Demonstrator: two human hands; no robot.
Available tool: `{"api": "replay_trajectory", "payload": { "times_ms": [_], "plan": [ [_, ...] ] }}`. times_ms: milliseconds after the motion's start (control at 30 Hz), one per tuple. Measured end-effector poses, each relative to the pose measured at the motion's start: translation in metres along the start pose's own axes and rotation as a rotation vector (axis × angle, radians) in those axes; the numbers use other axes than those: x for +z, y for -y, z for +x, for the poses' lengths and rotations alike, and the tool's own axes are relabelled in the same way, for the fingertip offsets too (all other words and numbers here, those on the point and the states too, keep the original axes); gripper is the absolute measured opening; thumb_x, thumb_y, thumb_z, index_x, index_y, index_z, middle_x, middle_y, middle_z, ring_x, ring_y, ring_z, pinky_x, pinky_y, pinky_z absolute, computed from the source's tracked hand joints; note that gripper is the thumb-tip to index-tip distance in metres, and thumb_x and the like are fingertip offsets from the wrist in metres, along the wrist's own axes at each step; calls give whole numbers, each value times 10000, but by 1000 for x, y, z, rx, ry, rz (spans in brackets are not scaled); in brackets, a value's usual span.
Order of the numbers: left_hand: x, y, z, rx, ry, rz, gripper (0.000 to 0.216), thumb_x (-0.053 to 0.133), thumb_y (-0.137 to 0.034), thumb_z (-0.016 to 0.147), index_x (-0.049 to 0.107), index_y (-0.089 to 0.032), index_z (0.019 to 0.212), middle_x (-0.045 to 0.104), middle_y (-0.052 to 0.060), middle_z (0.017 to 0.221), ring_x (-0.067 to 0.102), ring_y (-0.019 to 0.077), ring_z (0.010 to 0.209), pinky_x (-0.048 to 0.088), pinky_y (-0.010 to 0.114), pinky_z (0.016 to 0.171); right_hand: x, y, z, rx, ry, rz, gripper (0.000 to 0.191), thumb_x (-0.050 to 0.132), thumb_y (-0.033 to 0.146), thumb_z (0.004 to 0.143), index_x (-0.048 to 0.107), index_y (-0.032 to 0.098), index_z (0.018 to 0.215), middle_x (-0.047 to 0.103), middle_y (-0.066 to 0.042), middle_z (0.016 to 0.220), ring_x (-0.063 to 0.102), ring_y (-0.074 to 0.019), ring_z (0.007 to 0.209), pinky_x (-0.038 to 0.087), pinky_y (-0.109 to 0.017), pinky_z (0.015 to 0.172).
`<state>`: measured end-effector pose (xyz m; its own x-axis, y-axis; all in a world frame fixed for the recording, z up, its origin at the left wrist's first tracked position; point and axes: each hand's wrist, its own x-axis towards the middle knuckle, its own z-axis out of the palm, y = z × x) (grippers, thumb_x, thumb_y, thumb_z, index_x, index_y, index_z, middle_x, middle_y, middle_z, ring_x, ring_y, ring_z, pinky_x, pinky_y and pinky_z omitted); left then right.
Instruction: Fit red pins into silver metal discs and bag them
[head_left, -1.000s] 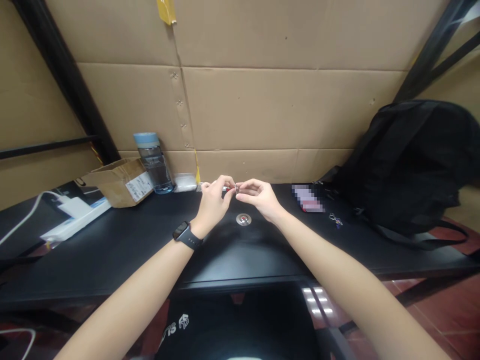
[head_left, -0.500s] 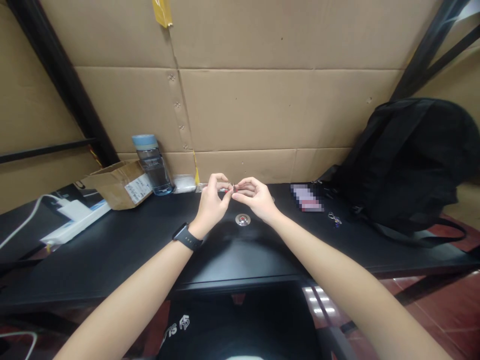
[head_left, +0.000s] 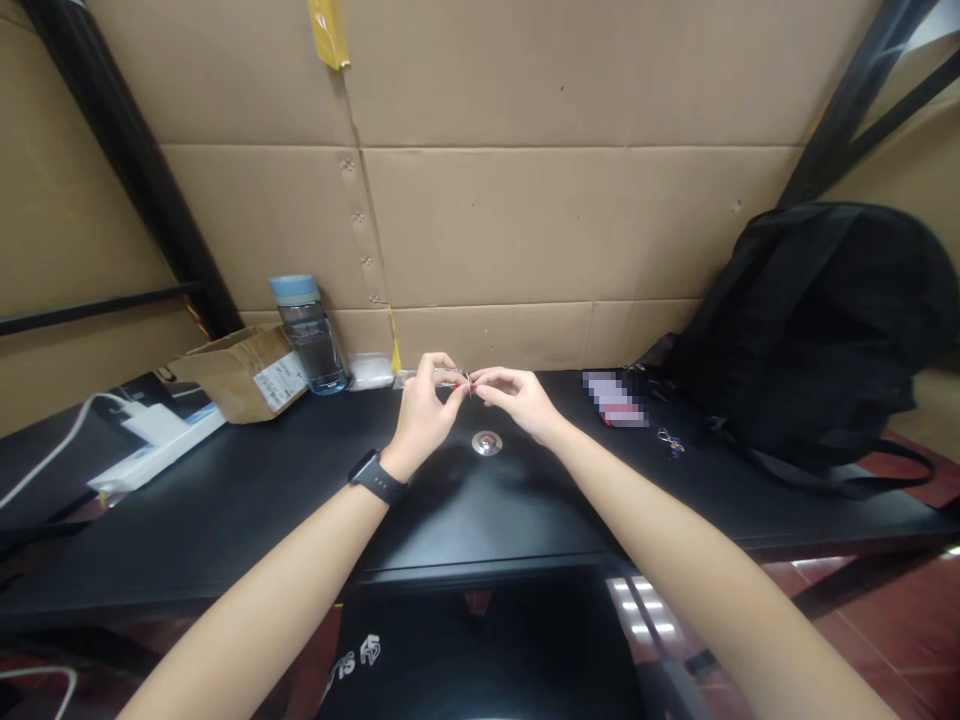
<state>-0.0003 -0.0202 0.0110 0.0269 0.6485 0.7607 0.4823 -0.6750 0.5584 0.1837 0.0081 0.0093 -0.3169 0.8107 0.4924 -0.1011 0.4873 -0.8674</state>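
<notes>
My left hand (head_left: 429,412) and my right hand (head_left: 523,403) meet above the back part of the black table. Between their fingertips they pinch a small thin piece with red parts (head_left: 470,386), held upright and seen nearly edge-on; its exact kind is too small to make out. On the tabletop below my hands lies a round silvery metal disc (head_left: 487,443) with a red centre, touched by neither hand. A dark watch (head_left: 376,476) is strapped round my left wrist. The fingers partly hide the held piece.
Left on the table (head_left: 300,540) stand a blue-lidded water bottle (head_left: 309,335), a cardboard box (head_left: 251,375) and a white power strip (head_left: 161,450). A clear plastic packet (head_left: 371,371) lies behind. Rightward are a blurred-out flat item (head_left: 615,398), a small trinket (head_left: 670,442) and a black backpack (head_left: 817,330).
The right fingers have shifted slightly and now pinch nearer their tips, so more of the red on the small piece shows. The view has tilted up a little.
</notes>
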Motion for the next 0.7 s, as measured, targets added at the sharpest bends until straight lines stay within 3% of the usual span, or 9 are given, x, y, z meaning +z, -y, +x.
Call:
{"api": "replay_trajectory", "payload": {
  "times_ms": [233,433,600,700],
  "plan": [
    [0,1,0,-2,70,19,322,713,-220,880,477,-253,1097,764,-2,901,741,195,896,517,321,863,-7,-10,3,-54,0,-166,187,776,341,791,777,155,820,745,-102,1085,711,-221,976,543,-375,944],
    [-2,8,3,-30,99,-82,201,563,-326,996,492,-239,1163,719,58,1051,707,199,1022,522,327,898,-10,-11,3,-85,68,-495,73,713,196,798,768,180,753,749,-76,1108,710,-203,955,527,-348,921],
    [-4,14,1,-53,399,-90,426,620,-383,957,452,-252,1327,712,89,1209,683,239,1127,519,370,939,-13,-13,3,-138,104,-620,80,702,151,789,769,186,763,739,-67,1124,703,-190,930,524,-327,891],
    [-3,18,-1,-55,494,-56,473,637,-340,931,445,-250,1354,719,90,1199,685,244,1116,497,407,997,-13,-9,3,-107,113,-625,69,713,145,772,763,181,739,728,-72,1143,700,-193,941,521,-327,890]
  ]
}}
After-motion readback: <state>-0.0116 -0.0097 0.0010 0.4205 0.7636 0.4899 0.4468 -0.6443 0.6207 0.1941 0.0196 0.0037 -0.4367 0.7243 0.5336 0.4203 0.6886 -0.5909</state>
